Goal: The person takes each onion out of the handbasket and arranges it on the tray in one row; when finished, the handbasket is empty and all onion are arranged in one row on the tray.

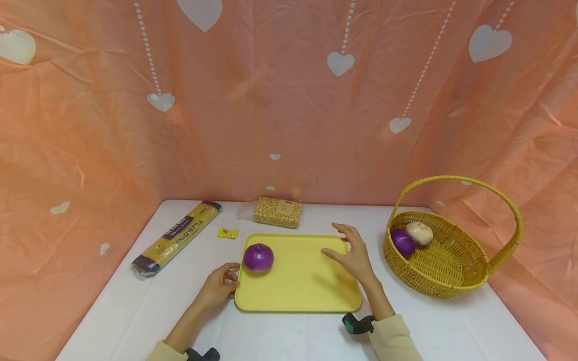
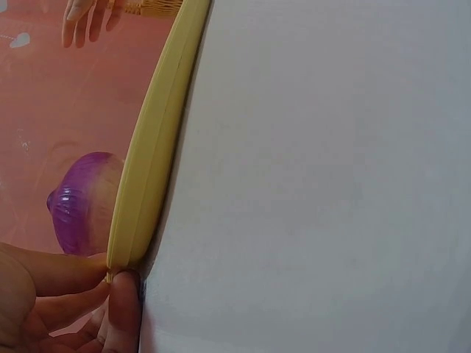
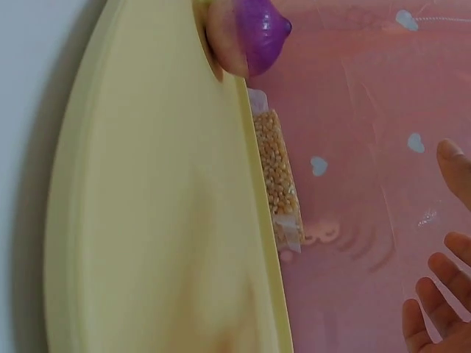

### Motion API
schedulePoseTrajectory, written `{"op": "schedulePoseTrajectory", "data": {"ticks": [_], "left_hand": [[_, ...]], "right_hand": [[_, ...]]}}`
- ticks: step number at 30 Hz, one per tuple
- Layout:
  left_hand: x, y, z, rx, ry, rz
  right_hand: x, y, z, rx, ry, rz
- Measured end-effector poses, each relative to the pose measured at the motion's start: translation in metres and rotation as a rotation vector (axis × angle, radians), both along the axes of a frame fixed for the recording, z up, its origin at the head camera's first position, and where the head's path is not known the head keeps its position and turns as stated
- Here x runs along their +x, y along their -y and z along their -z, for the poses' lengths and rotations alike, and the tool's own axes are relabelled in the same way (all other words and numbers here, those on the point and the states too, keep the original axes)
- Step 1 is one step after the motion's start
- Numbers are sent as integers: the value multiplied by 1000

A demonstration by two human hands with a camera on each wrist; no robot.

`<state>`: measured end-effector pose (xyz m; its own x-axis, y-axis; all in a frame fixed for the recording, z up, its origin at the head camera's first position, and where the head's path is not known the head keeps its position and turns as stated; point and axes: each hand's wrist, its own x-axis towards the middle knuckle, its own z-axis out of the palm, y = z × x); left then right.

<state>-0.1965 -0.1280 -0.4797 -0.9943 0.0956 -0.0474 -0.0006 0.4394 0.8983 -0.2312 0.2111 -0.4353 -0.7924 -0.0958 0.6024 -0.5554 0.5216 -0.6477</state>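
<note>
A purple onion [image 1: 258,257] sits at the left end of a yellow tray [image 1: 298,286] on the white table. My left hand [image 1: 219,287] pinches the tray's left edge between thumb and fingers; in the left wrist view the fingers [image 2: 70,273] and thumb meet at the rim. Over the tray's right end hovers my right hand [image 1: 354,255], fingers spread and holding nothing. The right wrist view shows that hand [image 3: 445,287] apart from the tray [image 3: 154,147].
To the right stands a wicker basket [image 1: 433,288] with a tall handle, holding another purple onion [image 1: 403,242] and a whitish bulb [image 1: 420,233]. Behind the tray lie a bag of yellow kernels [image 1: 276,212] and a small yellow packet [image 1: 228,232]. A spaghetti pack [image 1: 178,238] lies at left.
</note>
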Motion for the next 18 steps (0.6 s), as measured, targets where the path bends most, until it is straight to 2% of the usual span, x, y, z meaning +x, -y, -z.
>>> {"op": "schedulePoseTrajectory", "data": {"ticks": [6,18], "left_hand": [[1,0,1,10,-2,-3],[1,0,-1,10,-1,-6]], "right_hand": [[17,2,-22,12,-11,24],[24,-20,-26,-28,-14,72]]}}
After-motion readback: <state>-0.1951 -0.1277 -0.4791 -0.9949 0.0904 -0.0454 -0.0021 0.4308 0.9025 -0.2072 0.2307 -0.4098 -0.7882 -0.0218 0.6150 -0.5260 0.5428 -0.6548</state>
